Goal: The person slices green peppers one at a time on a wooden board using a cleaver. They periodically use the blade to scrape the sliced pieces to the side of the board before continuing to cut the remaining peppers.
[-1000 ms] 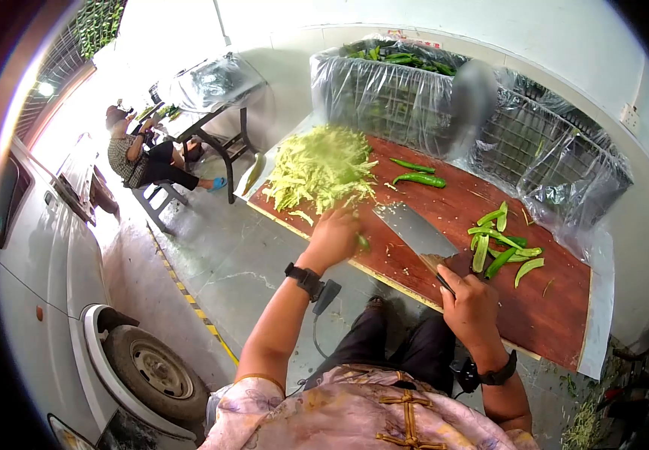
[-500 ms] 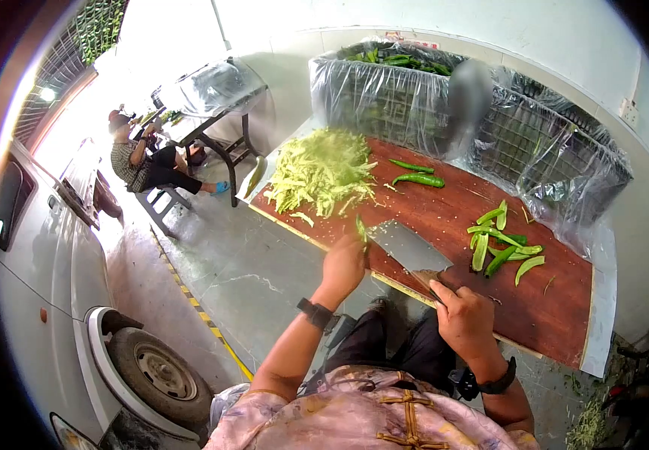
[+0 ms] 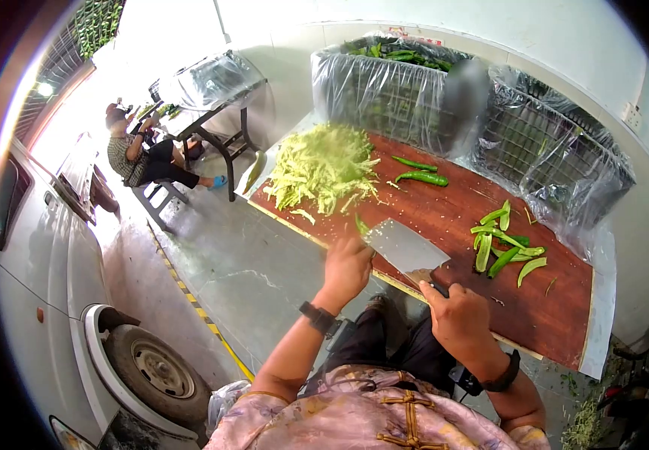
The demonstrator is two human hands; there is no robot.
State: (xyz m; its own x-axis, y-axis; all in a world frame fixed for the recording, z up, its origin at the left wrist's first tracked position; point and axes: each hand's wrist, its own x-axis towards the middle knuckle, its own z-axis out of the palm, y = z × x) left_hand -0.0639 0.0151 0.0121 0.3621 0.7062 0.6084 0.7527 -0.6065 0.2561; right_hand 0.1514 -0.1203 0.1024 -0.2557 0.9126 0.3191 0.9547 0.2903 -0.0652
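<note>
My right hand (image 3: 459, 319) is wrapped round the dark handle of a cleaver (image 3: 407, 246), whose broad blade lies low over the front edge of the red-brown board (image 3: 504, 319). Closed, with its fingers blurred, my left hand (image 3: 348, 264) is at the blade's left end. A piece of green pepper (image 3: 361, 223) pokes out above those fingers; most of it is hidden. Beyond that hand sits a heap of pale green shredded pepper (image 3: 321, 169). Several pepper halves (image 3: 483, 252) lie to the right of the blade. Farther back are two whole green peppers (image 3: 422, 178).
Plastic-lined crates (image 3: 384, 82) (image 3: 542, 139) stand along the board's back edge, the left one showing green peppers. At left are a white van (image 3: 47, 277) and a person (image 3: 144, 154) seated by a black-legged table (image 3: 227, 124). Scraps litter the floor at lower right.
The cleaver's handle end has moved slightly up and left with my right hand. My left hand has shifted a little and its fingers are now blurred.
</note>
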